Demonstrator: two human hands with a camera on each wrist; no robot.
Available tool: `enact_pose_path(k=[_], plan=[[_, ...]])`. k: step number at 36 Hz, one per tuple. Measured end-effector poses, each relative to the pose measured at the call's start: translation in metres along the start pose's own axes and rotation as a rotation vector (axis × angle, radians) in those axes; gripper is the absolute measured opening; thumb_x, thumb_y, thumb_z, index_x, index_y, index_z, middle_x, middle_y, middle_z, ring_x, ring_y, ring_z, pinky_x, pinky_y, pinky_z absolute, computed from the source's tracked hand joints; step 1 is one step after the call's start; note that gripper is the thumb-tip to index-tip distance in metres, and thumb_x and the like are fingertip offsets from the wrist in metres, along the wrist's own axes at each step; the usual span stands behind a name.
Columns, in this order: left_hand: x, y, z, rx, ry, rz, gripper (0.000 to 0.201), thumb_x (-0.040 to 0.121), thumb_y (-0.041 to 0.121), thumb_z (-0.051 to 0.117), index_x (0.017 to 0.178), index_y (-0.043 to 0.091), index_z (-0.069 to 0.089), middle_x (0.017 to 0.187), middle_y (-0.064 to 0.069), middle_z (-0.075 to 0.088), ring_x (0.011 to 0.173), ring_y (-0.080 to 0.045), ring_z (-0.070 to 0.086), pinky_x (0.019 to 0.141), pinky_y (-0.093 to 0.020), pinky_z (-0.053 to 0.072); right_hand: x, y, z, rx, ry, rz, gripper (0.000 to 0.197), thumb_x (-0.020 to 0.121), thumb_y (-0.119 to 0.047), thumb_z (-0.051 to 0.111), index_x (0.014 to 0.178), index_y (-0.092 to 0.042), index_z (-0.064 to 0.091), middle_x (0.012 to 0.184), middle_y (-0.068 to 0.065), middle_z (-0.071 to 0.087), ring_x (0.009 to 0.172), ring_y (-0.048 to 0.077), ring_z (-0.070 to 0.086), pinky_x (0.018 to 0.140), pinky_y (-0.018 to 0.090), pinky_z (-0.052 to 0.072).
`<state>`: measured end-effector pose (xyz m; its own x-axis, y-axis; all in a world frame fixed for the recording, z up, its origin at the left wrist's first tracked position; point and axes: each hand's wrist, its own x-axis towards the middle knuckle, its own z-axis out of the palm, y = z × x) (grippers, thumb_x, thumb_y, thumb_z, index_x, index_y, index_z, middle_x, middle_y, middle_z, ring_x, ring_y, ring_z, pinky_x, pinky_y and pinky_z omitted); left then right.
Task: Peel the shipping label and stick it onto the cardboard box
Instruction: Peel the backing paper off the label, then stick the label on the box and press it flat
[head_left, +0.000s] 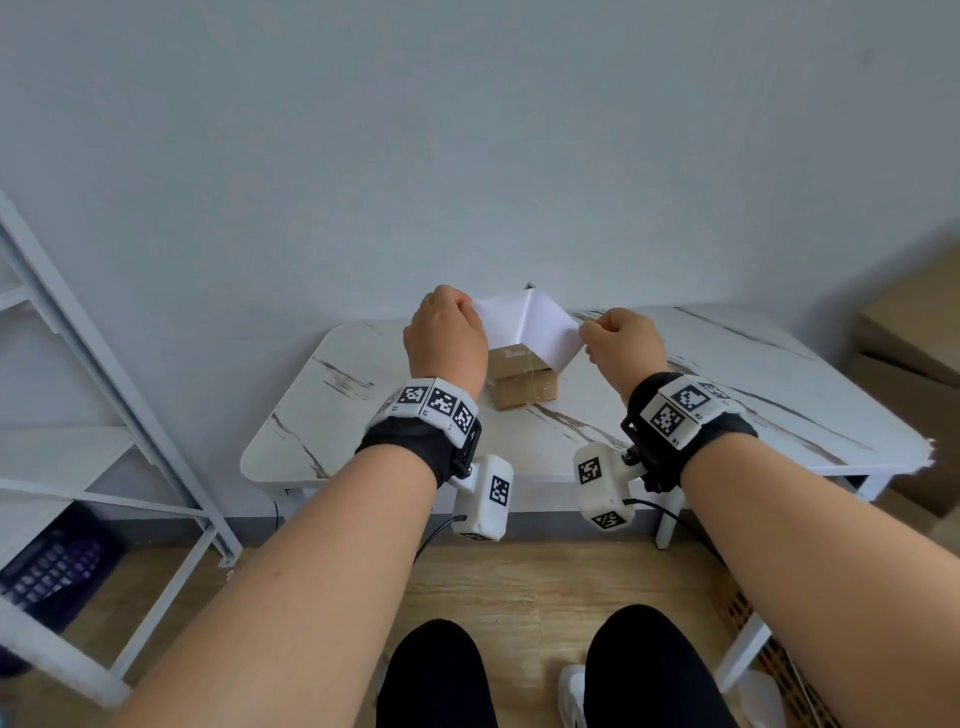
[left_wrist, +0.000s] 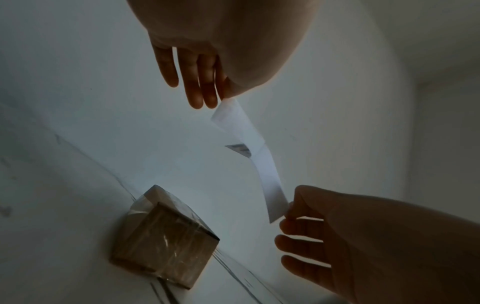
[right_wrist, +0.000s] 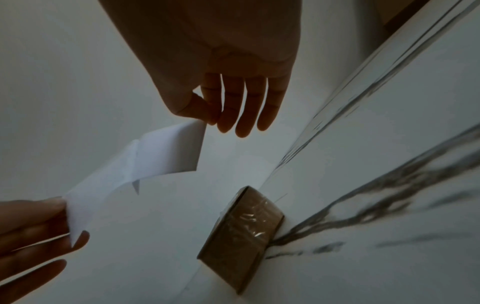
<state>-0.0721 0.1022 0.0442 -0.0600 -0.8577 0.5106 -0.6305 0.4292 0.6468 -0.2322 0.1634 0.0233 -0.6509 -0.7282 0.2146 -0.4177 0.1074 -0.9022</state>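
Label (head_left: 527, 325) is up in the air above the box (head_left: 522, 383), spread between both hands, white, folded into a V with the crease at the top middle. Which half is sticker and which is backing I cannot tell. In the left wrist view the label (left_wrist: 249, 152) shows as a long bent strip with a small printed corner near the fold. In the right wrist view the label (right_wrist: 145, 162) is two white panels meeting at a crease.

Left hand (head_left: 445, 335) pinches the left end of the label, thumb and forefinger clamped on the paper corner; the other fingers (left_wrist: 193, 82) hang loosely down, not touching it. Right hand (head_left: 621, 345) pinches the right end the same way, thumb and forefinger closed on the edge; remaining fingers (right_wrist: 246, 107) slightly spread beneath it.

The box is small, brown, taped shut with clear tape, sitting on the bench (head_left: 753, 415) near its far edge, below and between the hands. Nothing touches the box.

Bench is white marble-look with grey veins, against a plain wall (head_left: 467, 130). Wrist bands (head_left: 675, 410) with black-and-white markers on both forearms. White metal shelf frame (head_left: 104, 374) at left, a keyboard (head_left: 52, 566) under it. Wooden floor (head_left: 519, 582) below, person's black-trousered knees at the bottom.
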Motion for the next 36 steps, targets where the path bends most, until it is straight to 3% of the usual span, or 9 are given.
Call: enact_pose_path(k=[11,16,21,23,26,28,30,33,36], plan=[[0.003,0.004,0.02,0.001,0.018,-0.034,0.026,0.1,0.012,0.034,0.114,0.003,0.054,0.122,-0.013,0.057,0.111,-0.031,0.055,0.094,-0.038,0.041,0.021,0.034,-0.019,-0.029,0.115,0.238,0.019,0.081,-0.021,0.048,0.064,-0.016,0.041,0.075,0.012,0.056,0.068,0.026,0.055,0.065,0.034,0.044],[0.004,0.001,0.026,0.029,0.002,-0.027,0.026,0.099,0.012,0.035,0.113,0.004,0.055,0.121,-0.013,0.058,0.111,-0.031,0.055,0.095,-0.038,0.041,0.023,0.04,-0.019,0.011,0.044,0.38,0.023,0.086,-0.018,0.045,0.09,0.0,0.059,0.077,0.016,0.061,0.073,0.035,0.065,0.084,0.05,0.058],[0.004,-0.003,0.031,0.027,0.024,-0.055,0.025,0.099,0.012,0.037,0.113,0.004,0.056,0.12,-0.013,0.059,0.11,-0.031,0.056,0.095,-0.039,0.043,0.018,0.042,-0.018,0.064,0.021,0.484,0.037,0.092,-0.011,0.041,0.12,0.008,0.054,0.063,0.013,0.057,0.072,0.035,0.064,0.089,0.049,0.056],[0.004,-0.005,0.03,0.015,0.03,-0.076,0.025,0.099,0.011,0.036,0.111,0.003,0.056,0.119,-0.013,0.059,0.108,-0.032,0.057,0.093,-0.04,0.044,0.016,0.04,-0.017,0.07,0.017,0.517,0.037,0.094,-0.011,0.04,0.123,0.007,0.053,0.063,0.013,0.056,0.069,0.034,0.064,0.077,0.045,0.06],[0.002,-0.006,0.03,0.027,0.023,-0.074,0.025,0.1,0.013,0.036,0.112,0.003,0.055,0.119,-0.014,0.059,0.108,-0.031,0.057,0.092,-0.039,0.045,0.016,0.038,-0.014,0.066,-0.031,0.565,0.035,0.096,-0.012,0.04,0.122,0.008,0.054,0.064,0.014,0.055,0.053,0.028,0.059,0.033,0.025,0.05],[0.001,-0.007,0.03,0.035,0.015,-0.058,0.025,0.1,0.013,0.036,0.111,0.003,0.056,0.118,-0.014,0.059,0.108,-0.031,0.056,0.092,-0.039,0.045,0.017,0.038,-0.011,0.064,-0.069,0.6,0.032,0.098,-0.01,0.04,0.12,0.008,0.054,0.066,0.015,0.053,0.052,0.026,0.055,0.023,0.023,0.042],[-0.001,-0.007,0.029,0.04,0.004,-0.041,0.024,0.1,0.012,0.037,0.11,0.003,0.057,0.117,-0.013,0.059,0.107,-0.03,0.056,0.092,-0.039,0.044,0.016,0.039,-0.009,0.076,-0.097,0.613,0.024,0.098,-0.01,0.04,0.114,0.002,0.054,0.068,0.014,0.052,0.054,0.025,0.054,0.026,0.024,0.045],[-0.004,-0.006,0.029,0.042,-0.01,-0.028,0.025,0.099,0.013,0.037,0.109,0.004,0.058,0.115,-0.013,0.06,0.107,-0.03,0.056,0.092,-0.038,0.044,0.015,0.041,-0.004,0.015,-0.145,0.543,0.012,0.096,-0.009,0.043,0.091,-0.004,0.053,0.08,0.012,0.054,0.059,0.022,0.054,0.048,0.03,0.054],[-0.006,-0.007,0.028,0.048,-0.023,-0.019,0.025,0.099,0.013,0.037,0.108,0.005,0.059,0.114,-0.013,0.061,0.106,-0.03,0.056,0.092,-0.039,0.045,0.013,0.042,-0.002,-0.002,-0.117,0.557,0.021,0.096,-0.006,0.044,0.077,0.0,0.053,0.072,0.017,0.058,0.056,0.029,0.057,0.047,0.033,0.051]])
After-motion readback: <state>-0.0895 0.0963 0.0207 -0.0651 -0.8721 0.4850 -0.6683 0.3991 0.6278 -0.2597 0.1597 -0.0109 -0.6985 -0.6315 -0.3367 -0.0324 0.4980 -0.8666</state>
